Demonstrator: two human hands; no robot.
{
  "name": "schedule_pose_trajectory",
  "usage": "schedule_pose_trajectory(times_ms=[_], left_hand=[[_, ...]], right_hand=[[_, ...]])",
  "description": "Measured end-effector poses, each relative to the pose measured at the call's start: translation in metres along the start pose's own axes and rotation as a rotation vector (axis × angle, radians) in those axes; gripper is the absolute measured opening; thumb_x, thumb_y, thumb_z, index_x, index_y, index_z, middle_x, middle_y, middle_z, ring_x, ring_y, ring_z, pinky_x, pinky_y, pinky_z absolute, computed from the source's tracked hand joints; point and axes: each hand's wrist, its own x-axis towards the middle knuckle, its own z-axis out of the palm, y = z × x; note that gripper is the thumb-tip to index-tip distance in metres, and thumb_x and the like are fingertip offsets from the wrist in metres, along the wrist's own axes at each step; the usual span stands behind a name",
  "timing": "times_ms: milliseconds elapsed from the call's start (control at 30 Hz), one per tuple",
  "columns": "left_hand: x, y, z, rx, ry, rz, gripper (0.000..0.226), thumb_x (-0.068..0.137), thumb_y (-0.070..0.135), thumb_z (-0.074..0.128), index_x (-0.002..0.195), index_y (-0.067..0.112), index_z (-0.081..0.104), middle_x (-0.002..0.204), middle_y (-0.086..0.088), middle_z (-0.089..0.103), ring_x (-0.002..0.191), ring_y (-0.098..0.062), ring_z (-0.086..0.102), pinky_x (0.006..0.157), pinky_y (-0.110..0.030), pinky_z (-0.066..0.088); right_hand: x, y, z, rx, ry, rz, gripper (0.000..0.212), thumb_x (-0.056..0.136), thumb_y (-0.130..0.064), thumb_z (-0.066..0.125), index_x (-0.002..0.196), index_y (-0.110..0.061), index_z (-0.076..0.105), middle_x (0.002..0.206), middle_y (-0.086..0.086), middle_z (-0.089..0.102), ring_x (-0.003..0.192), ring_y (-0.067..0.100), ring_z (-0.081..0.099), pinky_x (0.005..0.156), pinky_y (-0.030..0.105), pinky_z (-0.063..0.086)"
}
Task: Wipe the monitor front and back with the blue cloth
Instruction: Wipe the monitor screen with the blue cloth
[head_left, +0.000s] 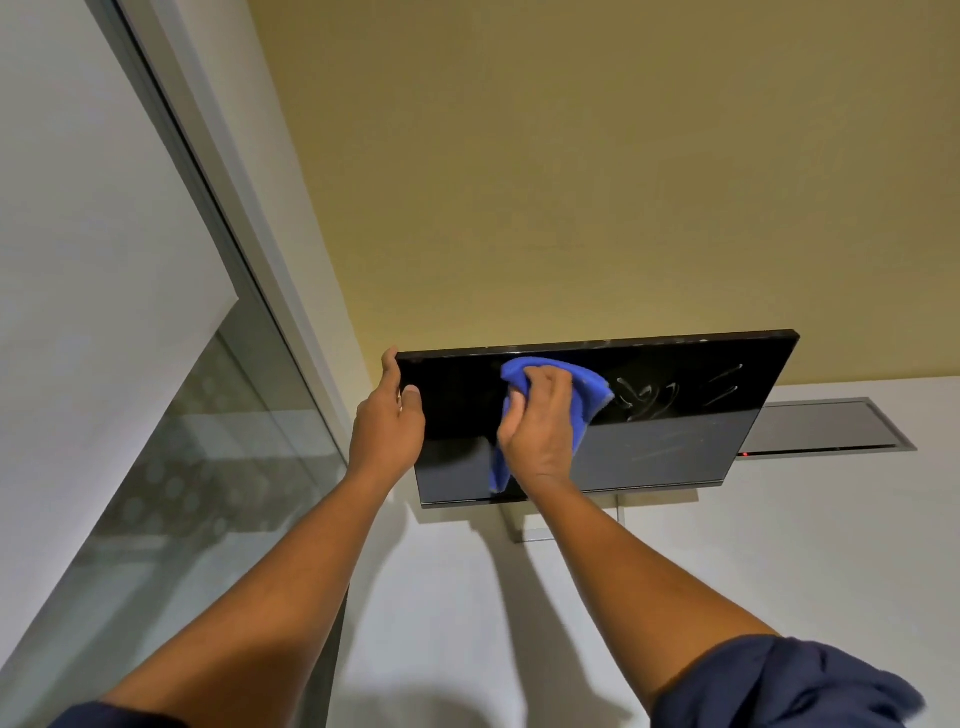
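Landmark for these notes: the monitor (649, 415), a dark, unlit panel standing on a white desk (779, 561) against a yellow wall (571, 156).

Far to the monitor's left I see a glass partition (171, 467) in a pale frame, running diagonally up the view.

At the monitor's upper left corner, the left hand (387, 431) grips the edge: fingers go round behind the panel, thumb lies on the front face. Bare forearm, dark sleeve at the bottom edge of the view.

On the left half of the screen, the right hand (537, 431) holds the blue cloth (582, 400) bunched against the glass, fingers curled over the wad. A tail of cloth hangs below the hand, down toward the monitor's lower edge.

On the screen's right half I note pale streaks and smears (670, 395) on the dark surface.

Below the monitor's middle, part of a silver stand (530, 530) shows beside the right forearm.

Behind the monitor's right edge, a grey rectangular hatch (831, 426) with a metal rim sits flush in the desk; a small red light (746, 454) shows at its near corner.
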Motion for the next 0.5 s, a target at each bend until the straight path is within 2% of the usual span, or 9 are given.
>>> schedule_pose_trajectory(times_ms=[67, 133, 200, 267, 367, 400, 433, 467, 500], left_hand=[[0.0, 0.001, 0.002, -0.012, -0.011, -0.014, 0.059, 0.104, 0.024, 0.035, 0.157, 0.037, 0.012, 0.066, -0.004, 0.045, 0.061, -0.017, 0.045, 0.057, -0.029, 0.037], [-0.002, 0.002, 0.002, -0.025, -0.017, -0.032, 0.063, 0.103, 0.018, 0.036, 0.157, 0.037, 0.01, 0.066, -0.003, 0.043, 0.062, -0.017, 0.043, 0.055, -0.027, 0.036], [-0.004, 0.001, 0.003, -0.042, -0.022, -0.038, 0.068, 0.101, 0.013, 0.037, 0.157, 0.039, 0.009, 0.066, -0.003, 0.041, 0.062, -0.018, 0.041, 0.056, -0.028, 0.036], [-0.004, 0.0, 0.003, -0.054, -0.03, -0.044, 0.071, 0.099, 0.011, 0.037, 0.157, 0.04, 0.008, 0.066, -0.003, 0.039, 0.062, -0.017, 0.04, 0.057, -0.03, 0.036], [-0.004, -0.006, 0.005, -0.06, -0.032, -0.062, 0.069, 0.1, 0.011, 0.037, 0.157, 0.037, 0.01, 0.071, -0.007, 0.047, 0.061, -0.014, 0.041, 0.057, -0.029, 0.036], [-0.006, -0.008, 0.005, -0.055, -0.032, -0.078, 0.067, 0.1, 0.011, 0.038, 0.158, 0.034, 0.012, 0.081, -0.013, 0.057, 0.06, -0.013, 0.043, 0.056, -0.027, 0.037], [-0.007, -0.011, 0.008, -0.049, -0.035, -0.093, 0.066, 0.1, 0.011, 0.038, 0.158, 0.032, 0.013, 0.1, -0.021, 0.064, 0.059, -0.012, 0.044, 0.056, -0.026, 0.037], [-0.008, -0.016, 0.012, -0.045, -0.042, -0.109, 0.066, 0.1, 0.01, 0.039, 0.158, 0.032, 0.014, 0.12, -0.026, 0.06, 0.058, -0.011, 0.046, 0.056, -0.026, 0.037], [-0.008, -0.023, 0.017, -0.049, -0.043, -0.125, 0.066, 0.1, 0.01, 0.039, 0.157, 0.032, 0.015, 0.13, -0.029, 0.054, 0.059, -0.012, 0.048, 0.057, -0.027, 0.039]], right_hand=[[0.005, 0.015, -0.01, 0.076, 0.156, 0.203, 0.023, 0.094, -0.012, 0.051, 0.113, 0.0, 0.051, 0.114, 0.012, 0.045, 0.102, 0.028, 0.053, 0.092, 0.04, 0.049], [0.011, 0.027, -0.018, 0.194, 0.253, 0.491, 0.025, 0.098, -0.016, 0.048, 0.12, -0.004, 0.046, 0.124, 0.009, 0.038, 0.101, 0.025, 0.054, 0.088, 0.037, 0.051], [0.013, 0.033, -0.021, 0.214, 0.281, 0.593, 0.029, 0.099, -0.016, 0.048, 0.125, -0.007, 0.043, 0.131, 0.008, 0.034, 0.102, 0.025, 0.056, 0.083, 0.035, 0.054], [0.01, 0.032, -0.018, 0.201, 0.267, 0.52, 0.032, 0.097, -0.013, 0.049, 0.127, -0.004, 0.043, 0.132, 0.009, 0.035, 0.109, 0.025, 0.052, 0.09, 0.036, 0.052], [-0.002, 0.021, -0.005, 0.191, 0.197, 0.358, 0.034, 0.093, -0.009, 0.053, 0.126, -0.003, 0.047, 0.128, 0.01, 0.041, 0.116, 0.022, 0.045, 0.103, 0.025, 0.038], [-0.008, 0.017, 0.0, 0.185, 0.151, 0.296, 0.032, 0.092, -0.008, 0.054, 0.123, -0.004, 0.05, 0.125, 0.009, 0.043, 0.116, 0.02, 0.045, 0.103, 0.025, 0.037], [-0.013, 0.015, 0.006, 0.176, 0.104, 0.234, 0.03, 0.091, -0.008, 0.055, 0.12, -0.005, 0.052, 0.121, 0.007, 0.046, 0.113, 0.017, 0.045, 0.102, 0.026, 0.038], [-0.019, 0.015, 0.013, 0.166, 0.06, 0.179, 0.029, 0.09, -0.007, 0.057, 0.118, -0.006, 0.054, 0.118, 0.005, 0.048, 0.11, 0.014, 0.046, 0.1, 0.027, 0.04], [-0.025, 0.015, 0.021, 0.161, 0.011, 0.129, 0.029, 0.089, -0.007, 0.058, 0.118, -0.007, 0.056, 0.115, 0.003, 0.051, 0.106, 0.01, 0.046, 0.098, 0.025, 0.041]])
